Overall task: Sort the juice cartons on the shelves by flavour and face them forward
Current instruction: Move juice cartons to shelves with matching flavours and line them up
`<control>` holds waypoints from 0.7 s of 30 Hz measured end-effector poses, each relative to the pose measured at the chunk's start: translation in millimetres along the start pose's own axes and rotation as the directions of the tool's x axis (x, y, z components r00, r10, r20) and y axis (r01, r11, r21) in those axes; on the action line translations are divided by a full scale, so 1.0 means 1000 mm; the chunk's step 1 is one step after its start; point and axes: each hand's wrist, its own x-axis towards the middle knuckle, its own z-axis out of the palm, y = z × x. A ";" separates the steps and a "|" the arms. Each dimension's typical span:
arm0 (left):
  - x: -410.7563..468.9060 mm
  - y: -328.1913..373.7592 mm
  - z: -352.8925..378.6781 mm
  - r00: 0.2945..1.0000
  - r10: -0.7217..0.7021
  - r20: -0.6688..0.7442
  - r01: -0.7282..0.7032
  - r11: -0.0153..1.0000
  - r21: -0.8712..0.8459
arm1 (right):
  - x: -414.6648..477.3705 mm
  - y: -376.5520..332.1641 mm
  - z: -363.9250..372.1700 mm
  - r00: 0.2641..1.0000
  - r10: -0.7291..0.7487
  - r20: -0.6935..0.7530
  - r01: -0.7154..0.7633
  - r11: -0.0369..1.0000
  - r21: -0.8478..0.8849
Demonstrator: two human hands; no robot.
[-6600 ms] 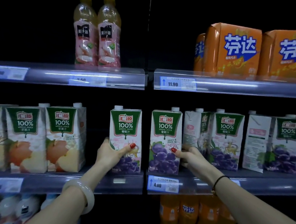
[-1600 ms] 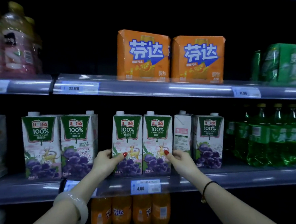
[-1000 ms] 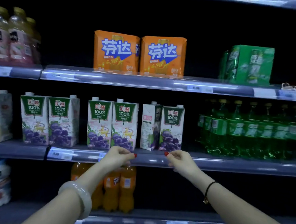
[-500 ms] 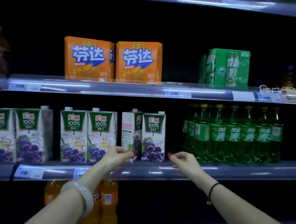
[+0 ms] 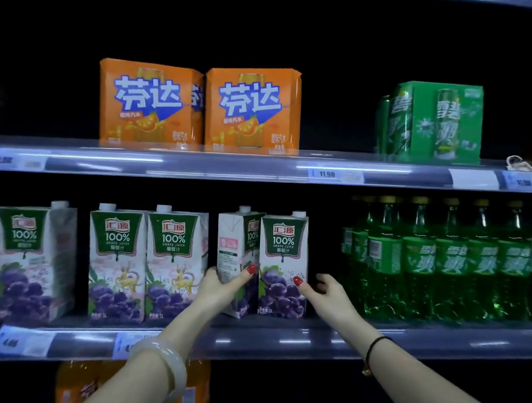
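The left hand (image 5: 222, 284) wraps around a turned grape juice carton (image 5: 236, 261) on the middle shelf (image 5: 281, 339), thumb on its front edge, fingers behind. This carton shows its white side panel rather than its label. The right hand (image 5: 324, 293) is half open beside the neighbouring forward-facing grape carton (image 5: 282, 264), thumb touching its front, fingers reaching round its right side without closing.

To the left, two grape cartons (image 5: 145, 265) stand squarely faced, and another grape carton (image 5: 33, 262) sits further left, slightly angled. Judging from this, the grape group is nearly sorted; the turned carton remains to be rotated.

A dark gap separates the right carton from the green soda bottles (image 5: 442, 258), giving room. The shelf's front lip lies just below the cartons.
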 end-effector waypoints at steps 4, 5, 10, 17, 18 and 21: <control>0.011 -0.001 0.005 0.999 -0.029 -0.037 0.028 1.000 -0.008 | 0.017 -0.007 0.002 1.000 -0.014 0.006 0.014 0.999 0.040; 0.014 -0.002 0.006 0.999 -0.032 -0.044 0.032 0.999 0.004 | 0.021 -0.009 0.003 1.000 -0.009 0.022 0.008 0.999 0.052; 0.022 -0.010 0.017 0.990 0.018 -0.143 -0.002 0.994 0.112 | 0.028 -0.006 0.015 0.999 -0.040 0.014 0.039 0.998 0.040; 0.020 -0.017 0.021 0.979 0.085 -0.186 -0.039 0.970 0.238 | 0.032 0.000 0.012 0.996 -0.072 0.053 0.070 0.997 0.039; 0.021 -0.017 0.019 0.982 0.083 -0.171 -0.039 0.968 0.246 | 0.032 0.001 0.012 0.996 -0.074 0.055 0.071 0.996 0.055; 0.021 -0.017 0.016 0.988 0.079 -0.133 -0.043 0.967 0.253 | 0.031 0.003 0.008 0.994 -0.080 0.075 0.074 0.994 0.078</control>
